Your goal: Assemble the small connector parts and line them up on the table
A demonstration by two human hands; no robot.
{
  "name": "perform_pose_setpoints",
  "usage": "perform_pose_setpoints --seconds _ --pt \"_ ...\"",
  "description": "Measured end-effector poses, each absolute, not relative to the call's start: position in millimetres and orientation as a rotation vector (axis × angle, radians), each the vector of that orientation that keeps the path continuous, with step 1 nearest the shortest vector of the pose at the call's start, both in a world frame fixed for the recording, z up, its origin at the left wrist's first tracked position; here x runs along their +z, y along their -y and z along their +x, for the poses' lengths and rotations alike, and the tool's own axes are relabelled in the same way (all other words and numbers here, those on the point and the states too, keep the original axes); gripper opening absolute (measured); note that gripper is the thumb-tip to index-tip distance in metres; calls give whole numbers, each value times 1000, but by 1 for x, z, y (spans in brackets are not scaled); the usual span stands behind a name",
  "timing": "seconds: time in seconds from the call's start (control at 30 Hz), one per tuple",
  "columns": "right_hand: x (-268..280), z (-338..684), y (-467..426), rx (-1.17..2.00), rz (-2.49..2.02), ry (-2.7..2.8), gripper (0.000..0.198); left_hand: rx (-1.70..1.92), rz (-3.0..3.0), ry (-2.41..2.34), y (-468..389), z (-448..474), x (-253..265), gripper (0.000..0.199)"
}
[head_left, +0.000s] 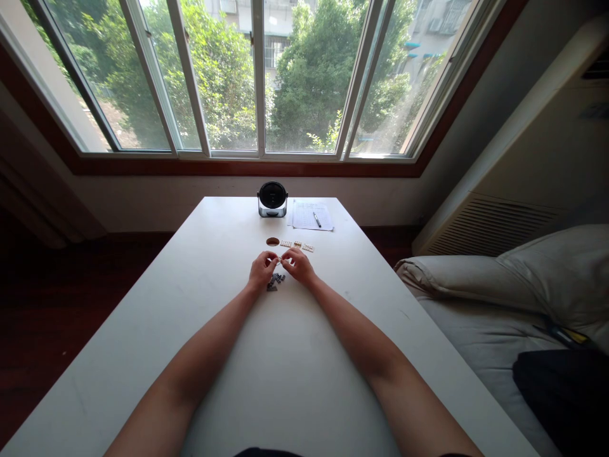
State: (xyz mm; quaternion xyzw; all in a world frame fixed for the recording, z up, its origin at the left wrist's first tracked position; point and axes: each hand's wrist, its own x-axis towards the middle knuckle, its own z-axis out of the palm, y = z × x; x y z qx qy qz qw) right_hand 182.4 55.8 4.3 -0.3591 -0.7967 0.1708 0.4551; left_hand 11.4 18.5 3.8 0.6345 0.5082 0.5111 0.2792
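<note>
Small grey pieces [275, 280] lie in a loose heap on the white table [200, 304], directly beneath and just toward the person from the two hands, tucked in the gap between the wrists. The left hand [262, 269] and the right hand [299, 264] meet above that heap, fingertips drawn together toward each other and pinched around something tiny between them; it is too small to make out, though it may be one more piece of the same kind. Both hands sit equally near the heap, the left perhaps a shade closer, since the pieces lie slightly to its side of the midline. The heap has no clear long axis from here. Just beyond the hands, away from the person, a row of pale flat strips [297, 245] runs left to right, with a small brown disc [273, 241] at its left end. Farther off, near the far edge of the table, stand a small round fan [272, 198] and a sheet of paper [310, 215] with a pen [316, 219] lying on it.
</note>
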Motion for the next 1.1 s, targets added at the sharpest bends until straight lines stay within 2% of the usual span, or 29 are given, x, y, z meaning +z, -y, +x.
perform_pose_setpoints --seconds 0.63,1.1 --pt "9 180 -53 507 -862 1871 10 1365 1727 -1412 -15 12 9 22" --pt "4 180 -55 415 -882 1967 5 1384 1700 -1398 -16 13 9 21"
